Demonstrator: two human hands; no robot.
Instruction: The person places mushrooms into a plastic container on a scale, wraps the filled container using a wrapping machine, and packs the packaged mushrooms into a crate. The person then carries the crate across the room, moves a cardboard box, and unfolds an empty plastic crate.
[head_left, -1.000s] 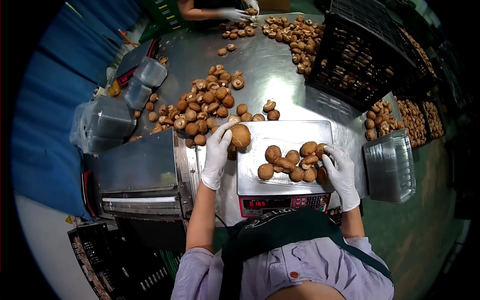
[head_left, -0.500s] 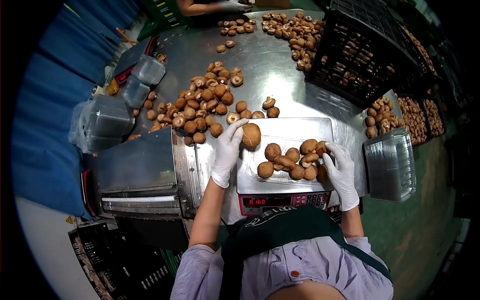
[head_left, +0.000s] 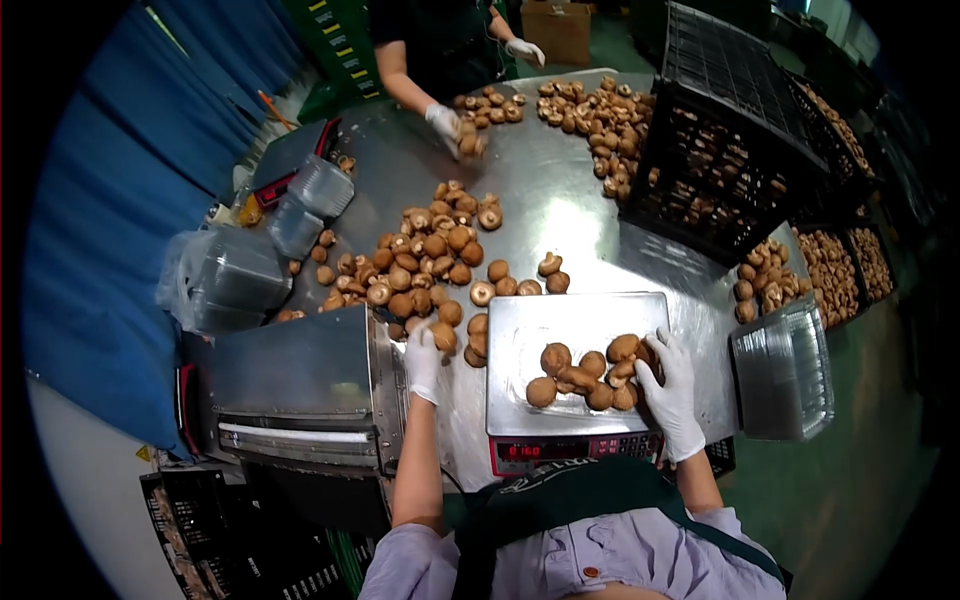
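Note:
My left hand [head_left: 422,362], in a white glove, is closed on a brown mushroom [head_left: 443,337] at the near edge of the mushroom pile [head_left: 420,255], left of the scale. My right hand [head_left: 672,392], also gloved, rests at the right end of a clear tray on the scale [head_left: 508,414], its fingers curled around a mushroom that they partly hide. Several mushrooms [head_left: 577,380] lie in that tray. Red digits on the scale's display [head_left: 524,451] read 0160.
Across the table [head_left: 520,165] a co-worker's gloved hand [head_left: 444,124] holds mushrooms. A black crate [head_left: 715,150] stands at the right, above stacked clear trays [head_left: 783,372]. More clear trays [head_left: 237,275] and a metal machine [head_left: 292,365] are at the left.
My left hand has moved left from above the scale to the pile's edge. My right hand stays by the tray. The view has tilted up, and the co-worker's hand has reached over the table.

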